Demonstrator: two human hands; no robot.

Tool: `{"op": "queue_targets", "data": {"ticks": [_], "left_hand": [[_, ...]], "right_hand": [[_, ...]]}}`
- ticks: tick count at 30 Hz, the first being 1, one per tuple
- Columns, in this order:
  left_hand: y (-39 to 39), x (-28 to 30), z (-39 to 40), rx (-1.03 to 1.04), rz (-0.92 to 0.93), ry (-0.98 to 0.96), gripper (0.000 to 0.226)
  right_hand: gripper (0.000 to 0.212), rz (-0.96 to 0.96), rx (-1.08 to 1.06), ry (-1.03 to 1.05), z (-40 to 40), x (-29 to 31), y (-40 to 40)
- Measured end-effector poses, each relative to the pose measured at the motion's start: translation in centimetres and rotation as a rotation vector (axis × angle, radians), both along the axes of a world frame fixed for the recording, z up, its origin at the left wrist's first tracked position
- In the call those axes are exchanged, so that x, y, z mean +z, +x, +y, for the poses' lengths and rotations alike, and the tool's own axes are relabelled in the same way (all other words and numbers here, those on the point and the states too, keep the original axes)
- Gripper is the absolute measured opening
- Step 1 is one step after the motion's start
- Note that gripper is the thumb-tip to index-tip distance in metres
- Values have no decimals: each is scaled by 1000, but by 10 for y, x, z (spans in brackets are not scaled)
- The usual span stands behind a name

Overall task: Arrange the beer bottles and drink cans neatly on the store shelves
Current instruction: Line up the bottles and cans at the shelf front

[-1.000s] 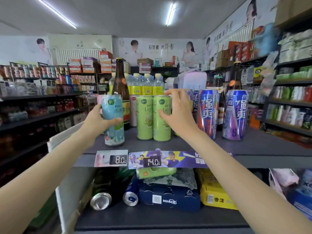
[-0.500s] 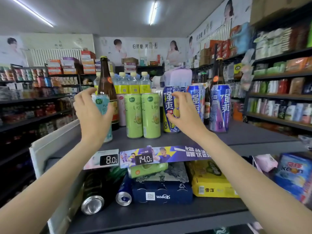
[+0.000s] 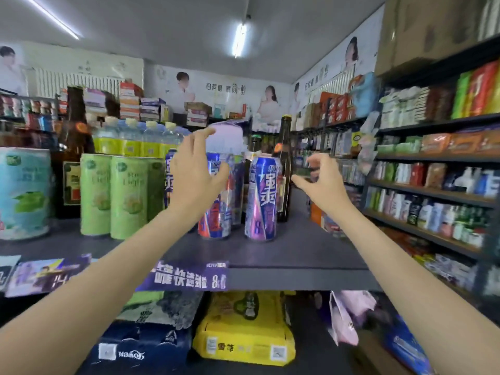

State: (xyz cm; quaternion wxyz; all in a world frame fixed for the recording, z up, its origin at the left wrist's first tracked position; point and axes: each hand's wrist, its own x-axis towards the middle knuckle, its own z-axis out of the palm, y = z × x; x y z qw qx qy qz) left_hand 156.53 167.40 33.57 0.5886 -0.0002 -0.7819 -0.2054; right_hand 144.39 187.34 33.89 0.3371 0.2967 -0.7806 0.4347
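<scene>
Fingers spread and empty on both the left hand [image 3: 193,171], over the blue cans [image 3: 216,196], and the right hand [image 3: 322,182], beside the brown bottle [image 3: 284,169]; goods upright on the top shelf [image 3: 297,250]: cans probably rigid, slick, gripped mid-body; bottle likely heavier, breakable.

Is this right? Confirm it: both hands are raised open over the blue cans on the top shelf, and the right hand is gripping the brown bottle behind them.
Not quite. In the head view the right hand is open beside the brown bottle, not gripping it. The rest holds: the left hand is also open, both raised at the blue cans on the top shelf.
</scene>
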Motion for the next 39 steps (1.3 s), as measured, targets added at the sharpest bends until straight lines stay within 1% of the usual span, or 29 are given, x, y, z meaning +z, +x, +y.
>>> {"op": "queue_targets", "data": {"ticks": [3,6,8,10,12,17,22,26,30,32,36,39], "left_hand": [[-28,-6,21,140,-84,-83,69],[-48,-14,30,258,-118,-190,74],[-58,-12,37,286,-125,-276,75],[-66,-5,43,294,-183,-346,78],[-70,1,43,306,-242,-398,81],[-72,1,43,300,-257,-407,80],[-72,0,49,319,-302,-391,66],[-72,2,48,352,-331,-408,67],[-71,0,53,361,-348,-387,68],[-60,-3,59,299,-281,-326,67],[-6,-17,61,181,-30,-187,48],[48,-47,54,149,-18,-128,52]], "right_hand": [[57,-207,96,20,0,-3,-47],[62,-273,143,-21,-13,-5,-81],[74,-332,156,-69,-21,-2,-102],[87,-436,219,-98,-28,2,-120],[92,-499,281,-92,-37,4,-133],[89,-497,254,-131,-56,-3,-141],[83,-459,156,-176,-67,-10,-140],[81,-417,132,-175,-52,-8,-119],[74,-387,137,-136,-10,-2,-76],[74,-367,135,-121,17,6,-47],[74,-322,114,-97,63,19,29],[73,-325,111,-94,81,7,95]]}}
